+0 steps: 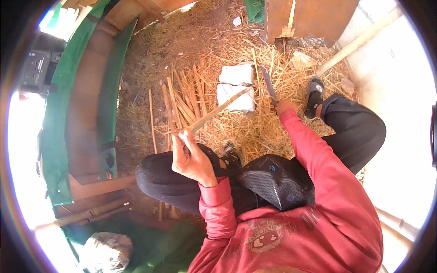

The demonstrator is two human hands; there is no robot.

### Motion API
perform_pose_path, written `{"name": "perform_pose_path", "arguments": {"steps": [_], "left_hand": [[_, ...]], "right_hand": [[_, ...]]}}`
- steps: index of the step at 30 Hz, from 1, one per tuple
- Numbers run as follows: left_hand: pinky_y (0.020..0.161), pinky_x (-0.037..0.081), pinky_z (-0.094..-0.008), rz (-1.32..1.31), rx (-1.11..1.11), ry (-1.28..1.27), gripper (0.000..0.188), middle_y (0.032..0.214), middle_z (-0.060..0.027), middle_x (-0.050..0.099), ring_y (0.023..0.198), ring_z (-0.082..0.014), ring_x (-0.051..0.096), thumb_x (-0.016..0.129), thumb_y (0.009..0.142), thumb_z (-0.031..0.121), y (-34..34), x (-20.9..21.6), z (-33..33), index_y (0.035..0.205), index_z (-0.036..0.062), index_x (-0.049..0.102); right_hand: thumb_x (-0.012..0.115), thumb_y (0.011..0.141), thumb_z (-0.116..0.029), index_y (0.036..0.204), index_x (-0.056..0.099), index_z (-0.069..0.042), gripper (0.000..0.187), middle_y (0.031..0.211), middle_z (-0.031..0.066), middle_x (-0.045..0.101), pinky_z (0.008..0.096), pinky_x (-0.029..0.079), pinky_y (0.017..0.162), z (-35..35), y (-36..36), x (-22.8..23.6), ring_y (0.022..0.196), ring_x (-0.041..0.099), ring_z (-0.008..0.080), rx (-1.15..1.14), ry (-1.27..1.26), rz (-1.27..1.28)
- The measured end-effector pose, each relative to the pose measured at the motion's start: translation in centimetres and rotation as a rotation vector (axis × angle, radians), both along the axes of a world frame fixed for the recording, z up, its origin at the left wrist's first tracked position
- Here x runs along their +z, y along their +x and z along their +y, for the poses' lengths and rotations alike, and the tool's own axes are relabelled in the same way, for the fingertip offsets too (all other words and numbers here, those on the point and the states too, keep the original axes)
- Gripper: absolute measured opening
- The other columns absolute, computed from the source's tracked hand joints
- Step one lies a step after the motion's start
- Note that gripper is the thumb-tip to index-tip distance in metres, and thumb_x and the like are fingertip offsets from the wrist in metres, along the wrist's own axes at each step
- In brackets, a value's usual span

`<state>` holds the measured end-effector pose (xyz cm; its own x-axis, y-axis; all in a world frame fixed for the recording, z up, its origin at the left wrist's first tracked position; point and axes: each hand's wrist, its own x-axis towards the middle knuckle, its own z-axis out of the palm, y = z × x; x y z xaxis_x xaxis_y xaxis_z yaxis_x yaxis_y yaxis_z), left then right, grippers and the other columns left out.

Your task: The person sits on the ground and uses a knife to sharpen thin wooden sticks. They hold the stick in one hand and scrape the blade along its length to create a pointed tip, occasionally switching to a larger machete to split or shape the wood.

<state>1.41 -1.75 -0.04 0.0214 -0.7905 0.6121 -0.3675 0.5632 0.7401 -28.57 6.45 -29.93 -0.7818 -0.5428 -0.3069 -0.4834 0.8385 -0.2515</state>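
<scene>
My left hand (190, 160) pinches one end of a thin wooden stick (218, 109), which slants up and to the right. The stick's far end lies over a white block (235, 98) on the ground; a second white block (236, 73) sits just beyond it. In my right hand (286, 107) is the handle of a long knife (268, 83). Its dark blade points away from me, to the right of the blocks and apart from the stick. Pale shavings and straw (268, 136) lie around the blocks.
Left of the blocks lies a loose pile of split sticks (186, 98). A green-edged wooden frame (91, 91) stands along the left side. A wooden panel (309, 20) rises at the back, and a pole (364, 38) leans on the right. A pale plastic bag (107, 251) rests lower left.
</scene>
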Motion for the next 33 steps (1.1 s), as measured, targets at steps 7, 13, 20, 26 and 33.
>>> {"name": "perform_pose_path", "arguments": {"steps": [7, 13, 20, 26, 33], "left_hand": [[0.064, 0.05, -0.0221, 0.061, -0.005, 0.075, 0.023, 0.082, -0.0083, 0.071, 0.07, -0.0066, 0.06, 0.067, 0.095, 0.009, -0.2, -0.1, 0.5, 0.109, -0.0094, 0.066], [0.067, 0.049, -0.0224, -0.01, -0.003, 0.154, 0.026, 0.083, -0.0028, 0.068, 0.073, -0.0062, 0.056, 0.063, 0.099, 0.017, -0.5, 0.7, 0.9, 0.109, -0.0059, 0.069], [0.065, 0.053, -0.0262, -0.177, 0.114, 0.035, 0.023, 0.08, -0.0113, 0.073, 0.069, -0.012, 0.066, 0.071, 0.091, 0.007, -0.2, 0.0, 1.6, 0.106, -0.0102, 0.068], [0.068, 0.051, -0.0226, -0.043, 0.079, 0.126, 0.021, 0.084, -0.0104, 0.074, 0.072, -0.0071, 0.062, 0.067, 0.094, 0.006, 0.3, 0.9, 0.6, 0.108, -0.0092, 0.068], [0.065, 0.047, -0.0204, 0.005, 0.102, 0.034, 0.015, 0.078, -0.0069, 0.071, 0.069, -0.0053, 0.056, 0.064, 0.096, 0.006, 0.1, 2.1, 0.4, 0.106, -0.0048, 0.067]], "right_hand": [[0.046, 0.102, -0.041, 0.115, 0.06, -0.007, 0.039, 0.075, 0.0251, 0.067, 0.0538, 0.052, 0.065, -3.7, 10.6, 17.4, 0.07, 0.065, 0.0456, 0.27, -0.737, -0.175], [0.047, 0.102, -0.039, 0.106, 0.056, -0.007, 0.034, 0.066, 0.0218, 0.065, 0.0544, 0.051, 0.057, -6.0, 13.7, 15.4, 0.062, 0.064, 0.0446, 0.417, -0.584, -0.026], [0.056, 0.098, -0.034, 0.11, 0.067, -0.009, 0.029, 0.091, 0.0145, 0.073, 0.0428, 0.057, 0.067, -4.8, 6.1, 6.8, 0.082, 0.072, 0.0325, 0.118, 0.039, 0.009], [0.049, 0.1, -0.042, 0.117, 0.066, -0.006, 0.044, 0.098, 0.0207, 0.072, 0.0479, 0.055, 0.081, 1.0, 0.7, 7.4, 0.088, 0.07, 0.0387, 0.004, -0.062, 0.029], [0.042, 0.104, -0.028, 0.113, 0.059, 0.0, 0.034, 0.097, 0.027, 0.067, 0.0517, 0.054, 0.067, -3.6, 12.7, 22.3, 0.082, 0.066, 0.0441, 0.47, -0.659, -0.315]]}}
